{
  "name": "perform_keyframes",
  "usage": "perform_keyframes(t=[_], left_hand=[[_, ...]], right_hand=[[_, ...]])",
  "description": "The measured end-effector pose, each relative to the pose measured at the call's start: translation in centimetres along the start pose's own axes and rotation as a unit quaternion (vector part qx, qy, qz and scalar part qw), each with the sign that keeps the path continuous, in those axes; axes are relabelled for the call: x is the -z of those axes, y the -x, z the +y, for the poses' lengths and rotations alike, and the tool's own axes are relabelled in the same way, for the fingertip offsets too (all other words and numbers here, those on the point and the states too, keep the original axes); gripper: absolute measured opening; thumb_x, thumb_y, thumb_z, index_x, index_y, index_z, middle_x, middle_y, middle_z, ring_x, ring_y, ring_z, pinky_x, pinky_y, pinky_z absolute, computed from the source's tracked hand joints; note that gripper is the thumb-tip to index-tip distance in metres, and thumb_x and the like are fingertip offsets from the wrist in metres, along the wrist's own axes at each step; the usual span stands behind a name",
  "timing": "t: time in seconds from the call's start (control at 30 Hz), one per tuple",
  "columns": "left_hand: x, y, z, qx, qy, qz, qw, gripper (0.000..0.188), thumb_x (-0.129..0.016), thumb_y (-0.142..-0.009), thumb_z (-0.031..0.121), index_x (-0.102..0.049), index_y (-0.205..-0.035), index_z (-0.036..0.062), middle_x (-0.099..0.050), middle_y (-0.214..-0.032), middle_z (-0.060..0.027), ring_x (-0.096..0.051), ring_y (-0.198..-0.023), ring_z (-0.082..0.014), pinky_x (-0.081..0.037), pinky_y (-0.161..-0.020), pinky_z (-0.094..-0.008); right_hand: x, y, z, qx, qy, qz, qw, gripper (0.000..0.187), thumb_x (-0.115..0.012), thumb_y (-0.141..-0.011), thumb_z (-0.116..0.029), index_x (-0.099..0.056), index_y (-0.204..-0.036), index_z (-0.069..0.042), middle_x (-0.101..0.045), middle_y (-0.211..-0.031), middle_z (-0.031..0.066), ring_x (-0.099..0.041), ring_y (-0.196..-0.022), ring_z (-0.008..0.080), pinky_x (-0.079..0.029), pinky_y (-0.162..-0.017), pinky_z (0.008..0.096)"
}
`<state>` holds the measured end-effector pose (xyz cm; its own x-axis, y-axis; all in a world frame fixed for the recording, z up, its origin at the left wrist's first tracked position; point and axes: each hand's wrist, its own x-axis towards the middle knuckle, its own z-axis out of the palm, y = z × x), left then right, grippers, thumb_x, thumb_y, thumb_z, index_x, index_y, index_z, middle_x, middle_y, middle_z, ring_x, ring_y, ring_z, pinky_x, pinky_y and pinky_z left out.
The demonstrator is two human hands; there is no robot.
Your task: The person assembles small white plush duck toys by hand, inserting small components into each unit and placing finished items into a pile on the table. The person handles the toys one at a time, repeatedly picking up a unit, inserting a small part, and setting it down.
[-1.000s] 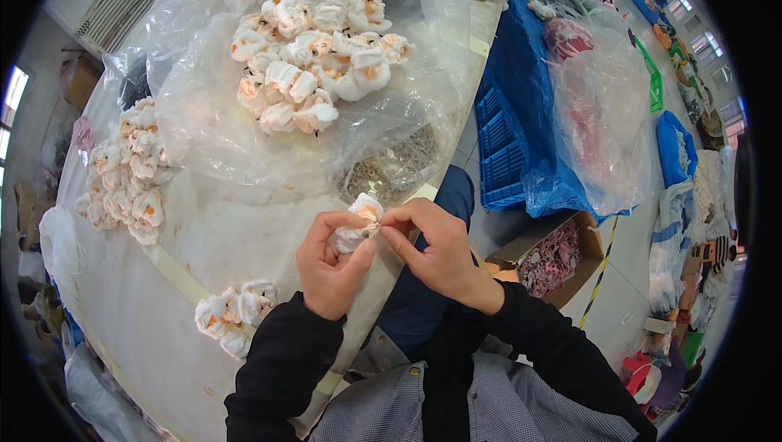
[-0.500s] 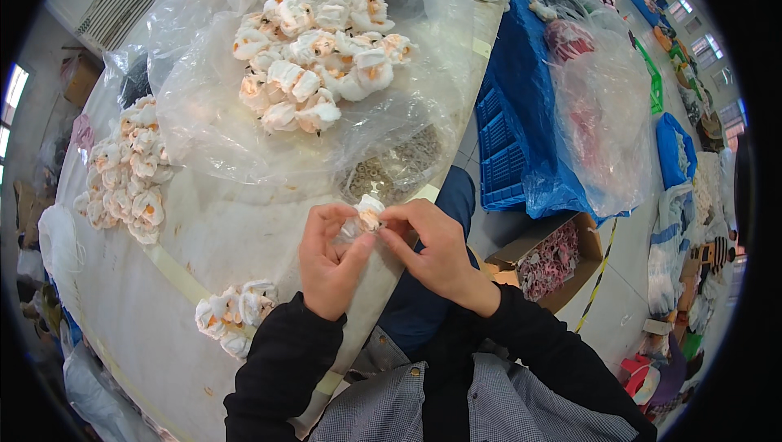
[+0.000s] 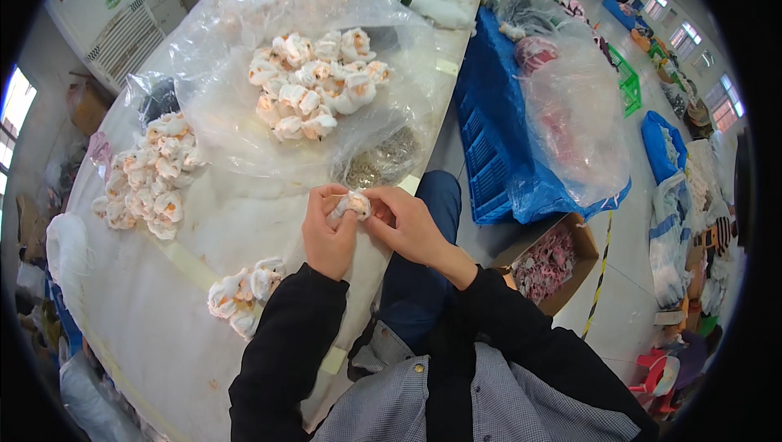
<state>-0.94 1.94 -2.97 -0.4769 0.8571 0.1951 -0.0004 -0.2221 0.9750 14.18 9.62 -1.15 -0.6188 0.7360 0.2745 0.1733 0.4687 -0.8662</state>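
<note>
A small white plush piece (image 3: 356,204) with an orange patch and a dark spot is pinched between my two hands over the table's near right edge. My left hand (image 3: 328,238) closes on its left side, the thumb pressed on the front. From the right, my right hand (image 3: 406,228) grips it with thumb and fingers, which partly cover it. Just beyond lies a clear bag of small pale rings (image 3: 379,163). Similar plush pieces form a large heap (image 3: 318,87) on clear plastic, another heap (image 3: 155,173) at the left, and a small cluster (image 3: 244,291) by my left forearm.
Crumpled clear plastic sheeting (image 3: 236,26) spreads over the far part of the pale table (image 3: 155,312). Right of the table stand a blue crate (image 3: 485,157) with wrapped goods and a cardboard box (image 3: 582,267) of pinkish scraps. A yellow-black strip (image 3: 601,279) marks the floor.
The plush piece has turned in my fingers, and my left thumb now presses across its front. My hands have drawn closer together around it. The whole view has shifted slightly.
</note>
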Motion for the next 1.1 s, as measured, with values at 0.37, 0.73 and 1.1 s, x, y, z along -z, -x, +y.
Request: perform_keyframes(t=[0.37,0.73,1.1], left_hand=[[-0.1,-0.1,2.0,0.025,-0.110,-0.029,0.993,0.031,-0.059,-0.095,-0.003,-0.055,-0.126,0.0000,-0.071,-0.108,-0.0118,-0.069,-0.097,-0.0138,-0.055,-0.083,-0.0266],[0.2,0.1,3.1,0.011,-0.154,-0.042,0.987,0.032,-0.051,-0.097,-0.005,-0.053,-0.128,0.0010,-0.069,-0.106,-0.0114,-0.066,-0.094,-0.0111,-0.053,-0.074,-0.0247],[0.2,-0.1,1.9,0.079,0.024,-0.065,0.994,0.017,-0.051,-0.101,-0.005,-0.063,-0.111,0.0019,-0.064,-0.092,-0.0004,-0.049,-0.061,-0.0001,-0.035,-0.052,-0.0191]], right_hand=[[-0.2,0.2,0.2,-0.017,-0.001,0.024,1.000,0.026,-0.074,-0.089,-0.013,-0.070,-0.113,-0.003,-0.069,-0.091,0.0089,-0.066,-0.076,0.0198,-0.052,-0.069,0.0312],[-1.0,0.5,0.4,0.076,0.095,0.052,0.991,0.018,-0.071,-0.088,-0.011,-0.068,-0.105,-0.005,-0.066,-0.091,0.0116,-0.063,-0.087,0.0349,-0.051,-0.075,0.0430],[-0.6,0.0,1.1,0.127,0.086,0.034,0.988,0.018,-0.068,-0.087,-0.006,-0.066,-0.105,-0.001,-0.066,-0.097,0.0162,-0.061,-0.092,0.0395,-0.051,-0.079,0.0461]])
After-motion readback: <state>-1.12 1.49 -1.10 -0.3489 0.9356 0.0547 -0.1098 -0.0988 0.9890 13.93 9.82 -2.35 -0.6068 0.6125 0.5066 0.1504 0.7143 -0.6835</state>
